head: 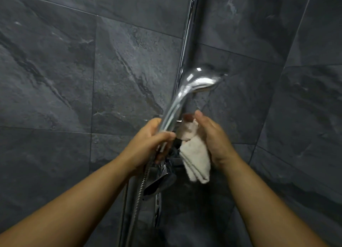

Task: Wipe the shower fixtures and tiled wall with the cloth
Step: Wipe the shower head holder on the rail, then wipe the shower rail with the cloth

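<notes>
A chrome hand shower (192,84) points up and to the right in front of the dark grey tiled wall (55,71). My left hand (149,143) grips its handle near the bottom, where the ribbed metal hose (137,195) hangs down. My right hand (212,137) holds a folded white cloth (196,158) just right of the handle; the cloth's lower part dangles below the palm. Part of the cloth sits against the handle's lower end.
A vertical chrome riser rail (187,36) runs up the wall behind the shower head. Below the hands the chrome mixer tap with its lever (162,180) sticks out. The side wall's tiles (305,117) meet the back wall in a corner at the right.
</notes>
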Tool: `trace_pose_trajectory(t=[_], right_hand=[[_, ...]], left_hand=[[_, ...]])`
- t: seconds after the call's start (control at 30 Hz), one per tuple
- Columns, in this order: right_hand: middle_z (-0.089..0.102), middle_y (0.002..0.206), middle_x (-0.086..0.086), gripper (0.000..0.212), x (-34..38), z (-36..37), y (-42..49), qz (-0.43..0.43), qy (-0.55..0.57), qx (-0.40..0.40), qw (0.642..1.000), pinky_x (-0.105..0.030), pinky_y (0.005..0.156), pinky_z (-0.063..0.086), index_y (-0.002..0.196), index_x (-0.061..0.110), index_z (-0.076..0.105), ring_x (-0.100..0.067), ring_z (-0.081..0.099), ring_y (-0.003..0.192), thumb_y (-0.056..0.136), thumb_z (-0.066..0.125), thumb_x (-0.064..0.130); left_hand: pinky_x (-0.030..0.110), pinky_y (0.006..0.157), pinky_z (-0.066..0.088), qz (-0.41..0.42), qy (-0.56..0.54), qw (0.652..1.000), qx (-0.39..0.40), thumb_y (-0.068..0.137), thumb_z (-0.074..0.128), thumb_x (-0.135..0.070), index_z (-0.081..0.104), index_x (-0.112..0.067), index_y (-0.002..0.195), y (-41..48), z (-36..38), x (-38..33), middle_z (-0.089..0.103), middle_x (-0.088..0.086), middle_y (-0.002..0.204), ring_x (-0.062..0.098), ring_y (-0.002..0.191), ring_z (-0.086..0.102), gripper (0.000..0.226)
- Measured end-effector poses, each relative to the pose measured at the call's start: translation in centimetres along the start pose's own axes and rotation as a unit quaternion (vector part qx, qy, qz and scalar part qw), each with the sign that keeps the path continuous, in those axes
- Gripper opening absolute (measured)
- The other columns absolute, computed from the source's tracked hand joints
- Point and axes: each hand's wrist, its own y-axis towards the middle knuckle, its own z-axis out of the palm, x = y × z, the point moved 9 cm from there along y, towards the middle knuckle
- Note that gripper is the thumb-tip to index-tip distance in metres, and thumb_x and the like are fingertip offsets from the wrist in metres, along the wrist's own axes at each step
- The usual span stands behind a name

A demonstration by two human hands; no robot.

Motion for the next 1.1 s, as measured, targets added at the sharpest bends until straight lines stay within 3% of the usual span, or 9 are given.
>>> trace_pose_trajectory(t=[0.13, 0.27, 0.4, 0.53, 0.6, 0.67, 0.73, 0.87, 1.1], right_hand=[[0.07, 0.095, -0.012, 0.071, -0.2, 0.5, -1.9, 0.029, 0.072, 0.109, 0.991, -0.031, 0.063, 0.056, 0.108, 0.018, 0.068, -0.022, 0.065, 0.071, 0.051, 0.082, 0.057], [0.067, 0.079, -0.014, 0.08, -1.1, -2.0, -2.9, 0.043, 0.133, 0.065, 0.988, -0.028, 0.047, 0.052, 0.107, 0.009, 0.063, -0.018, 0.057, 0.047, 0.044, 0.087, 0.053], [0.071, 0.077, -0.009, 0.052, -1.3, -5.7, -2.5, 0.031, 0.12, -0.045, 0.991, -0.027, 0.064, 0.055, 0.094, 0.004, 0.062, -0.017, 0.068, 0.07, 0.061, 0.076, 0.042], [0.062, 0.066, -0.007, 0.025, -0.4, -11.4, -0.6, -0.002, -0.117, -0.172, 0.978, -0.03, 0.067, 0.046, 0.07, 0.013, 0.057, -0.016, 0.057, 0.064, 0.082, 0.064, 0.033], [0.056, 0.063, -0.005, 0.032, 0.9, -12.9, 0.6, -0.028, -0.22, -0.207, 0.953, -0.023, 0.063, 0.042, 0.062, 0.015, 0.053, -0.013, 0.051, 0.062, 0.087, 0.063, 0.031], [0.053, 0.06, -0.002, 0.035, 2.2, -12.7, 2.2, -0.059, -0.242, -0.217, 0.944, -0.013, 0.054, 0.038, 0.059, 0.016, 0.05, -0.004, 0.048, 0.055, 0.087, 0.064, 0.031], [0.057, 0.062, -0.003, 0.035, 2.8, -12.1, 4.5, -0.078, -0.241, -0.218, 0.942, -0.017, 0.059, 0.043, 0.059, 0.017, 0.052, -0.001, 0.048, 0.053, 0.086, 0.066, 0.034], [0.069, 0.079, -0.008, 0.03, 3.0, -10.5, 8.3, -0.087, -0.22, -0.215, 0.948, -0.04, 0.081, 0.053, 0.065, 0.016, 0.06, -0.015, 0.061, 0.072, 0.081, 0.068, 0.04], [0.061, 0.069, -0.013, 0.041, 4.3, -7.0, 9.7, -0.138, -0.271, -0.198, 0.932, -0.038, 0.071, 0.05, 0.055, 0.019, 0.047, -0.023, 0.059, 0.065, 0.082, 0.066, 0.043]], left_hand=[[0.012, 0.031, 0.026, -0.058, -0.078, 0.989, 0.11, 0.073, 0.057, -0.016, 0.043, -0.011, 0.087, 0.6, 6.1, 0.6, 0.046, 0.006, 0.055, 0.009, 0.03, 0.034, 0.021], [0.018, 0.035, 0.035, -0.12, -0.019, 0.977, 0.175, 0.089, 0.057, -0.023, 0.052, -0.017, 0.076, 0.5, 8.7, 1.1, 0.056, 0.009, 0.063, 0.011, 0.039, 0.043, 0.016], [0.031, 0.068, 0.051, -0.057, 0.264, 0.962, 0.037, 0.089, 0.05, -0.048, 0.061, -0.015, 0.089, 1.5, 5.4, -0.3, 0.065, 0.001, 0.079, 0.014, 0.068, 0.06, 0.035], [0.036, 0.09, 0.047, 0.038, 0.414, 0.89, -0.186, 0.083, 0.062, -0.044, 0.062, -0.021, 0.104, 2.4, -3.5, -3.2, 0.06, 0.001, 0.105, 0.02, 0.1, 0.056, 0.031], [0.04, 0.099, 0.041, -0.013, 0.474, 0.857, -0.2, 0.079, 0.065, -0.048, 0.057, -0.02, 0.118, 3.0, -6.3, -2.1, 0.054, 0.004, 0.122, 0.025, 0.115, 0.047, 0.049], [0.043, 0.103, 0.039, -0.07, 0.483, 0.855, -0.174, 0.078, 0.065, -0.052, 0.05, -0.021, 0.128, 3.6, -7.1, -0.3, 0.051, 0.005, 0.13, 0.028, 0.122, 0.043, 0.061], [0.045, 0.101, 0.041, -0.083, 0.467, 0.867, -0.156, 0.079, 0.063, -0.053, 0.048, -0.021, 0.132, 4.1, -6.9, 1.0, 0.054, 0.003, 0.131, 0.028, 0.121, 0.046, 0.063], [0.039, 0.091, 0.049, -0.059, 0.447, 0.879, -0.156, 0.082, 0.062, -0.047, 0.057, -0.021, 0.122, 4.9, -6.8, 1.0, 0.064, -0.002, 0.116, 0.02, 0.104, 0.059, 0.047], [0.025, 0.077, 0.04, -0.047, 0.422, 0.895, -0.135, 0.086, 0.063, -0.034, 0.059, -0.019, 0.12, 5.5, -6.8, 1.2, 0.062, -0.005, 0.105, 0.012, 0.092, 0.056, 0.038]])
